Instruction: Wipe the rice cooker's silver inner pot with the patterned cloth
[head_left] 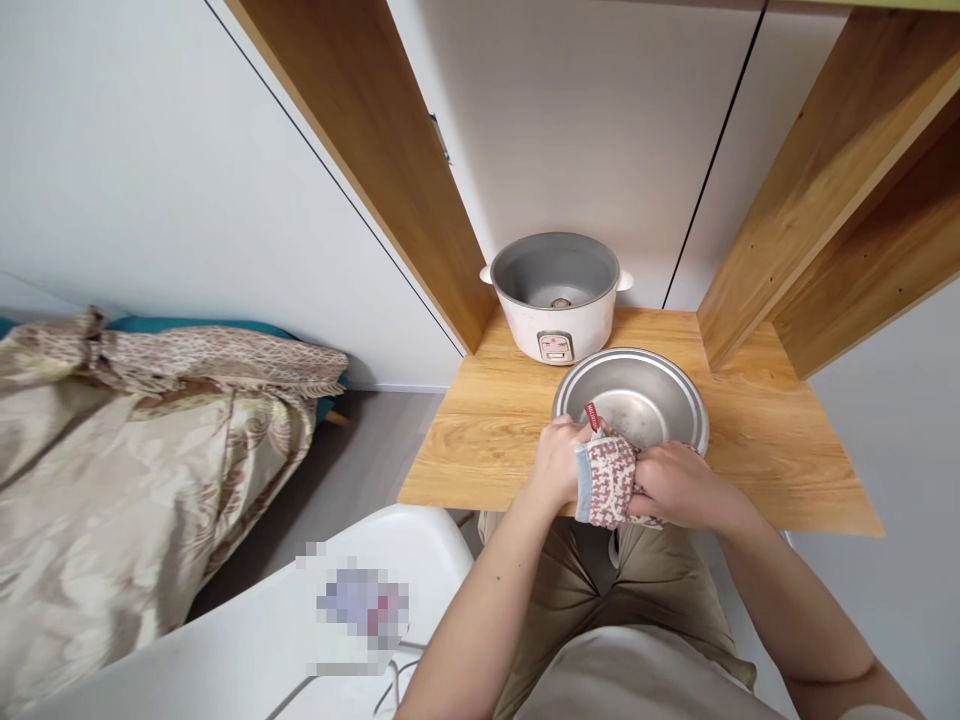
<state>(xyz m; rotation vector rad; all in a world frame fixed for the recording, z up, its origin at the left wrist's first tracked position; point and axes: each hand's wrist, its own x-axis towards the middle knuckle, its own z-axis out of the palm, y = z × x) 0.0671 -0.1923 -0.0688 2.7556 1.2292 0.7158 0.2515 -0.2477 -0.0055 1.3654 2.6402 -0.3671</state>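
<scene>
Both of my hands are closed on a red-and-white patterned cloth [611,480] with a pale blue edge and a small red tag. My left hand [561,455] grips its left side, at the near rim of a round metal pot [667,385]. On the cloth's right part, my right hand [679,485] has its fingers bunched into the fabric, partly hidden. The pot stands on the wooden desk, its inside facing up. Just behind it is a white rice cooker body [521,318] with a grey interior, uncovered, with side handles and a front switch panel.
The wooden desk [465,440] has upright boards [817,190] at the back on both sides. A white table [247,640] with a blurred item and cables is at lower left. Farther left, a bed [112,480] carries patterned covers. My legs are under the desk's front edge.
</scene>
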